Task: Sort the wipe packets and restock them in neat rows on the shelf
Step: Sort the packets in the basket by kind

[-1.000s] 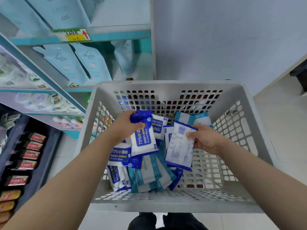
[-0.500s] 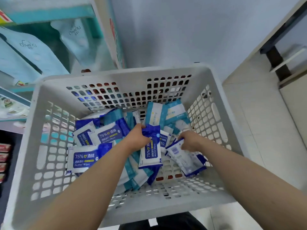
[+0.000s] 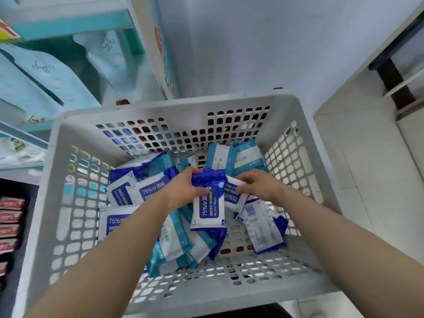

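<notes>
Your left hand [image 3: 183,191] has its fingers clamped on the top of a blue wipe packet [image 3: 208,211]. Your right hand [image 3: 260,187] pinches a second blue packet [image 3: 232,198] just beside it. Both are in the basket [image 3: 160,112], above mixed blue and teal packets [image 3: 238,157]. Sorting looks barely begun, and the whole shelf [image 3: 68,24] restock seems left to do.

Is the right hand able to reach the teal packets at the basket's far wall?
Probably yes: the teal packets lie uncovered just beyond the right hand, though it holds a blue packet.
</notes>
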Demonstrator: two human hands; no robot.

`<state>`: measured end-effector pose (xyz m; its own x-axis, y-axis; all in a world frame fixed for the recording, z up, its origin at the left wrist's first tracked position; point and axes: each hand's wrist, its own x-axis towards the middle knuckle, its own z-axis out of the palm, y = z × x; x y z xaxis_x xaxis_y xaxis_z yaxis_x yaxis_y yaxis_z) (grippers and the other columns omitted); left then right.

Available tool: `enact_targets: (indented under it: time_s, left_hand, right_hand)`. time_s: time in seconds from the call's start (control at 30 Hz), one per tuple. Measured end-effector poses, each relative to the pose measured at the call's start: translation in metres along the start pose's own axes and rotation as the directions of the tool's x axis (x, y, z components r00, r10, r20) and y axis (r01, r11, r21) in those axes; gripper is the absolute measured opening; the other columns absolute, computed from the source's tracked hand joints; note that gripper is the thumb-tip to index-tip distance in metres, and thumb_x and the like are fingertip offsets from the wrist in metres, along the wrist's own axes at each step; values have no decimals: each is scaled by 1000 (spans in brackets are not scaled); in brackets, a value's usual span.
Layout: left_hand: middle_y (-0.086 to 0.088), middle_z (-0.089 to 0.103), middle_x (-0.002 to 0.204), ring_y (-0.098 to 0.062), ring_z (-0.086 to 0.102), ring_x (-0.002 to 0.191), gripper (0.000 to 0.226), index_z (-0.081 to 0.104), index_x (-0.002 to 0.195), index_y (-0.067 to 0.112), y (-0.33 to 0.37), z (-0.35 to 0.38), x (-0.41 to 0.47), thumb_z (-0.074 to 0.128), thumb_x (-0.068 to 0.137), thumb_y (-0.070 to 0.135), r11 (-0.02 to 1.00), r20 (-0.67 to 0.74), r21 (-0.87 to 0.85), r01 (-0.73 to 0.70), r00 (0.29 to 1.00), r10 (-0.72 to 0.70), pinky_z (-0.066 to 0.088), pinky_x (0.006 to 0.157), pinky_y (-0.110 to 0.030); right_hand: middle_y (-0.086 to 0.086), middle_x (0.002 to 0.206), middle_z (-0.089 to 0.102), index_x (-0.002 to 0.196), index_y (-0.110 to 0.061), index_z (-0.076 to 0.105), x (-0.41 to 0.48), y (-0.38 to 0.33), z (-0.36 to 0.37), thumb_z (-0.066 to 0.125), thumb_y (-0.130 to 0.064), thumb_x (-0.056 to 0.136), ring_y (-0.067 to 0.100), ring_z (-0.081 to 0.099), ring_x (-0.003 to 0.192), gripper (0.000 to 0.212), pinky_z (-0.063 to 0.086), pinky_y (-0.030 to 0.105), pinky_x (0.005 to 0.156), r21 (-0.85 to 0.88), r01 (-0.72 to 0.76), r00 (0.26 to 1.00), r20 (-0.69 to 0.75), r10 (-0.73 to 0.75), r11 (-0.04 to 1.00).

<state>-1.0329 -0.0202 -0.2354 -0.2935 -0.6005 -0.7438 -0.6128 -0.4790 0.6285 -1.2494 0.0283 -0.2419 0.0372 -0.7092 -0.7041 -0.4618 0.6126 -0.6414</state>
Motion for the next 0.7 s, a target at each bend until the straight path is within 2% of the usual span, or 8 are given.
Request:
enact_targets:
  time_s: [0.07,0.13,0.23,0.33,0.43,0.53,0.63,0.7]
  left_hand:
    - [-7,69,105,-24,71,91,39,52,110,20,-1,11,1,77,80,20,999,10,53,12,1000,-13,57,86,-46]
    - [-5,70,102,-21,70,90,26,57,97,21,-4,28,3,77,81,21,992,69,126,26,997,-35,57,86,-43]
    - [-9,72,100,-23,70,90,20,65,95,14,-12,55,12,77,81,20,980,114,195,49,991,-72,58,84,-42]
    - [-13,71,94,-26,70,83,22,64,89,8,-21,69,21,73,85,28,957,88,275,94,989,-123,60,75,-40]
    - [-14,68,95,-25,68,83,31,65,98,1,-27,75,26,73,85,28,925,114,366,104,981,-156,59,71,-35]
    - [-9,68,99,-24,66,90,32,64,101,3,-25,79,28,71,85,31,881,138,469,63,980,-144,57,72,-33]
    - [-14,67,109,-24,62,93,39,65,109,3,-16,76,24,62,91,37,823,103,567,-7,993,-62,53,80,-32]
    - [-11,62,117,-23,58,99,38,61,117,6,-8,66,15,61,92,35,797,60,600,-71,997,43,46,81,-30]
  right_hand:
    - [-1,109,63,119,-15,64,-6,-3,-8,67,-10,87,18,63,101,33,53,29,86,-135,-73,997,19,77,988]
    - [3,114,64,123,-15,61,-13,2,-12,66,-10,87,18,63,100,37,54,32,87,-228,-183,981,23,193,956]
    - [7,126,62,125,-14,61,-21,13,-9,63,-10,90,20,61,106,36,52,33,91,-410,-235,963,25,269,881]
    - [5,139,53,128,-15,61,-19,23,-6,59,-13,93,21,51,124,35,41,29,102,-497,-205,973,-13,229,843]
    - [6,127,61,121,-10,66,-12,33,-2,59,-16,93,21,59,113,29,47,29,97,-533,-192,977,-23,212,824]
    - [10,116,67,113,-7,68,-3,45,3,58,-20,90,23,63,105,29,51,35,94,-659,-201,969,-26,246,725]
    - [9,112,68,110,-10,70,2,43,4,60,-23,89,23,63,101,27,52,34,91,-713,-156,981,-29,193,684]
    - [7,114,67,114,-14,70,1,29,4,61,-26,91,22,61,103,27,51,34,91,-724,-88,996,-49,76,684]
